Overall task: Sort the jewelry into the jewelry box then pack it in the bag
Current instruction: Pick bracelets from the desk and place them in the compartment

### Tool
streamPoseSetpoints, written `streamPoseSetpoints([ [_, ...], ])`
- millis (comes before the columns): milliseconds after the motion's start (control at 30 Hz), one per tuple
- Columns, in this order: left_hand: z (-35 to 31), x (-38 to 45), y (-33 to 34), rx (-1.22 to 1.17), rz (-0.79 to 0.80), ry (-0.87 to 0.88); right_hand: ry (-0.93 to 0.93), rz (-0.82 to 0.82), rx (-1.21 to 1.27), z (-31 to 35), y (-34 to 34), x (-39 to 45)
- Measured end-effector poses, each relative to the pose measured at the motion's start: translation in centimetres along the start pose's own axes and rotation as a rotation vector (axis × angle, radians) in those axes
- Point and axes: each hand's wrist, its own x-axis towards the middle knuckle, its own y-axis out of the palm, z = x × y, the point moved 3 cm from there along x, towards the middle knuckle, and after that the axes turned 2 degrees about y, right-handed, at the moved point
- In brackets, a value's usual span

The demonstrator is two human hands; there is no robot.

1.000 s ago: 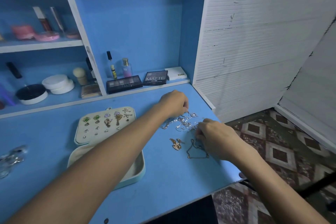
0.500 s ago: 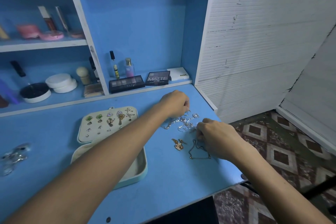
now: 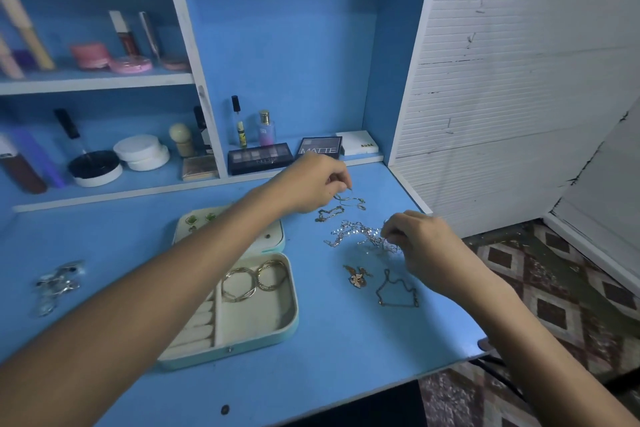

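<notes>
An open pale-green jewelry box lies on the blue desk, its lid holding earrings and its tray holding two gold hoops. My left hand pinches a thin gold chain lifted just off the desk beyond the box. My right hand pinches one end of a tangled silver chain. A gold pendant, a dark thin chain and a small gold chain lie loose between the hands. My left forearm hides much of the lid.
A cluster of silver jewelry lies at the desk's left. Makeup palettes, small bottles and jars fill the shelves behind. The desk edge drops to a patterned floor on the right, beside a white wall.
My left hand lifted a thin gold chain up and away from the pile. My right hand moved slightly right, pulling the silver chain. The box tray with hoops came into sight.
</notes>
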Motion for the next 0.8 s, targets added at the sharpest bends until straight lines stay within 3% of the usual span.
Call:
streamPoseSetpoints([
  [200,0.8,-4.9,-2.1,0.010,-0.047,0.001,-0.058,-0.132,0.167,1.9,-0.4,0.4],
  [467,1.7,-12.6,-2.1,-0.005,-0.089,-0.046,-0.057,-0.134,0.298,4.7,0.3,0.9],
  [800,1.6,-16.8,0.6,-0.035,-0.005,-0.151,-0.057,-0.064,0.394,8.5,0.7,1.3],
])
